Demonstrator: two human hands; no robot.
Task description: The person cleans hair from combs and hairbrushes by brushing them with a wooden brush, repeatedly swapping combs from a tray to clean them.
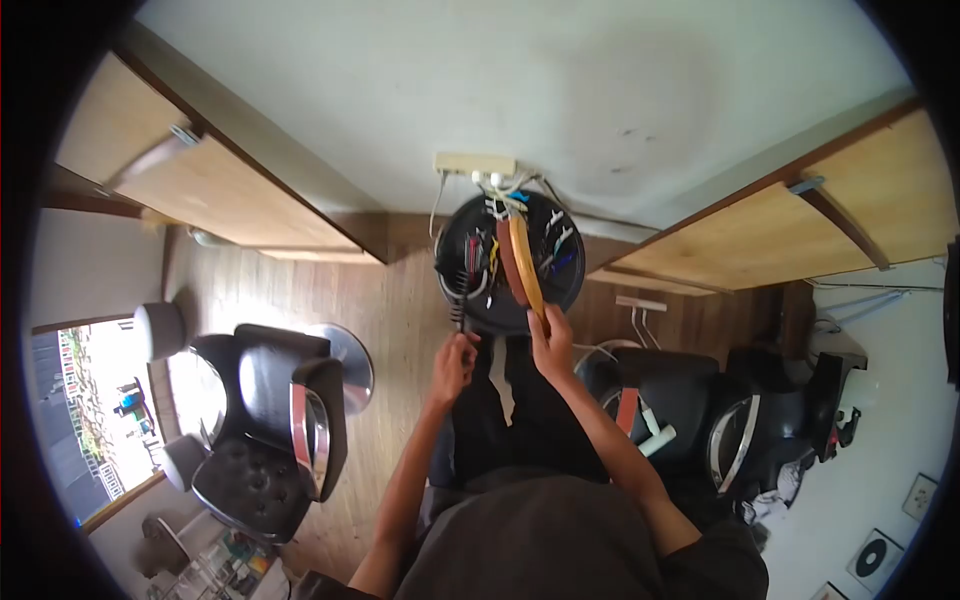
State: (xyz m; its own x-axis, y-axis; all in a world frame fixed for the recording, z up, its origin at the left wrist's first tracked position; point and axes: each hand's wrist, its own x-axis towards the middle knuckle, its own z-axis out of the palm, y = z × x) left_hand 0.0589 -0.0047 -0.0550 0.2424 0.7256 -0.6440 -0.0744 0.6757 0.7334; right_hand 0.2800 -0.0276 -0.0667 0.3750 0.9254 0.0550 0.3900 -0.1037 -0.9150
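My left hand (455,366) is closed around the handle of a black brush (459,300) with a ribbed, bristly head. In my right hand (550,342), the fingers grip the near end of a long, pale wooden brush (526,262) with a reddish-brown side. Both hands are at the near edge of a round black tray (480,318), and the brushes extend over it. Several hair clips (557,240) lie in the tray's right part. Small coloured items (473,250) are on its left side, partly covered by the brushes.
A power strip (475,163) with plugged-in cords is on the wall behind the tray. Wooden cabinets (230,190) stand on both sides. A black salon chair (262,400) is at left. Another chair (665,372) at right holds a white hair dryer (655,438).
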